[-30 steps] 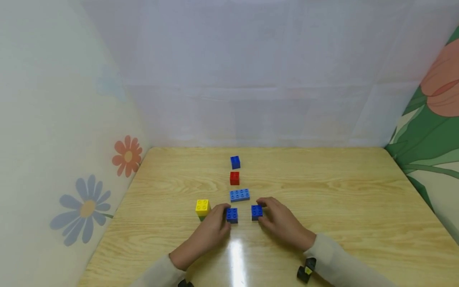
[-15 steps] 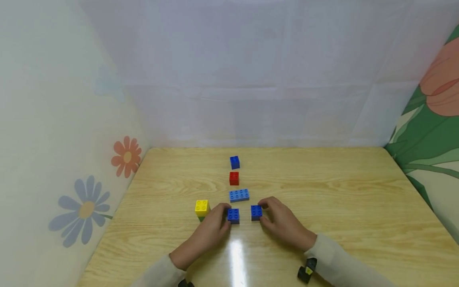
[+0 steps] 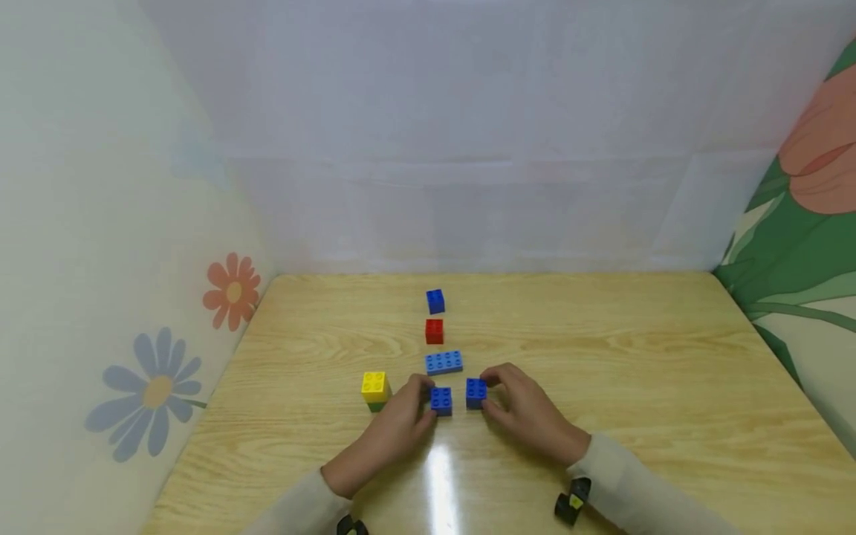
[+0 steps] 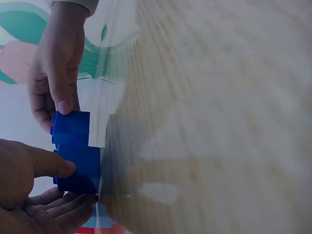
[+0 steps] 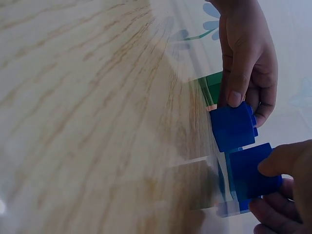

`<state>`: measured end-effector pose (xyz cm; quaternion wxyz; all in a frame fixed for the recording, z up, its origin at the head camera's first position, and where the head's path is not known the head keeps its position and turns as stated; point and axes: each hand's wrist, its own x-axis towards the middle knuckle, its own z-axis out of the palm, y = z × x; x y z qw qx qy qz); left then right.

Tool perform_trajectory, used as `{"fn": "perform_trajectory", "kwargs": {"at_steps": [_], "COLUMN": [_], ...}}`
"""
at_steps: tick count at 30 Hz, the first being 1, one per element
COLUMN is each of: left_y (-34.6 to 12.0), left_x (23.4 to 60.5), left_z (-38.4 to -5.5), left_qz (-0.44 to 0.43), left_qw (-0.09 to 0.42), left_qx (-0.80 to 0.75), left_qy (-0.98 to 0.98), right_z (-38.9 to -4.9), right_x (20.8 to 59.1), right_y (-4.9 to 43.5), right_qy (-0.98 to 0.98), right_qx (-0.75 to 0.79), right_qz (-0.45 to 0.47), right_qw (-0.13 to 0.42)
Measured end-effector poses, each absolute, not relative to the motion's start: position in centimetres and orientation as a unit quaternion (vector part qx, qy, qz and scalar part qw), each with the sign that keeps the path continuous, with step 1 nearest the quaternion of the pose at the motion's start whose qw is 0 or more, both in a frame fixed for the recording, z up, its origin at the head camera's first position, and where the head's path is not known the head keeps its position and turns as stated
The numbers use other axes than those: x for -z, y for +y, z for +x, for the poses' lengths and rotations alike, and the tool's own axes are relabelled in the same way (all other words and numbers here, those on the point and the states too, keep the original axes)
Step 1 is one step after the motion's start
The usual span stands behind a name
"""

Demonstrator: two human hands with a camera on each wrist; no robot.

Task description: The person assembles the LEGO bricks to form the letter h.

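Between thumb and fingers my left hand (image 3: pixel 400 420) pinches a dark blue toy building brick (image 3: pixel 441 401) with studs on top. A second dark blue brick (image 3: pixel 476 394) is pinched by my right hand (image 3: pixel 528 416). Studs up, the two bricks face each other across a narrow gap in the head view. The right brick looks slightly raised off the table in the left wrist view, where it shows behind the left brick (image 4: pixel 80 168). In the right wrist view the right brick (image 5: pixel 256 170) is nearer and the left one (image 5: pixel 233 127) sits beyond it.
Behind the hands lie a longer light blue brick (image 3: pixel 444 362), a red brick (image 3: pixel 435 331) and another dark blue brick (image 3: pixel 435 301), in a line going back. A yellow brick (image 3: pixel 375 385) on a green one (image 3: pixel 377 406) stands left of my left hand on the wooden table (image 3: pixel 602 334).
My left hand has slid its brick to the right, narrowing the gap between the two bricks. The right hand's brick has shifted very slightly left and up in the head view.
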<state>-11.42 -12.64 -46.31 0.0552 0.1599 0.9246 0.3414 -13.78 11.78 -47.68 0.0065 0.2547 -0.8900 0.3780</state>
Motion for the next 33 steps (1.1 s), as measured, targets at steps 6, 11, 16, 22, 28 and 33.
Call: {"fn": "perform_trajectory", "kwargs": {"at_steps": [6,11,16,22,28,33], "left_y": [-12.6,-12.6,-12.7,-12.6,-12.7,-12.8], "left_x": [46.3,46.3,46.3,46.1,45.8,45.9], "left_z": [-11.5,-11.7,-11.8,-12.0,-12.5,-12.9], "left_qz": [0.161,0.158,0.163,0.159,0.156,0.155], "left_qw": [0.058,0.069,0.073,0.078,0.101,0.117], "left_qx": [-0.339,-0.348,-0.349,-0.349,-0.358,-0.363], "left_qy": [0.925,0.922,0.920,0.920,0.915,0.911], "right_z": [-13.8,-13.8,-13.9,-14.2,-14.4,-14.5], "right_x": [47.4,47.2,46.9,47.0,47.0,47.0], "right_y": [11.7,11.5,11.2,10.8,10.4,10.2], "right_qy": [-0.883,-0.873,-0.860,-0.848,-0.836,-0.828], "right_qx": [-0.387,-0.405,-0.428,-0.440,-0.457,-0.476], "right_qz": [0.265,0.271,0.276,0.292,0.293,0.285], "right_qw": [0.017,0.026,0.031,0.053,0.073,0.084]}}
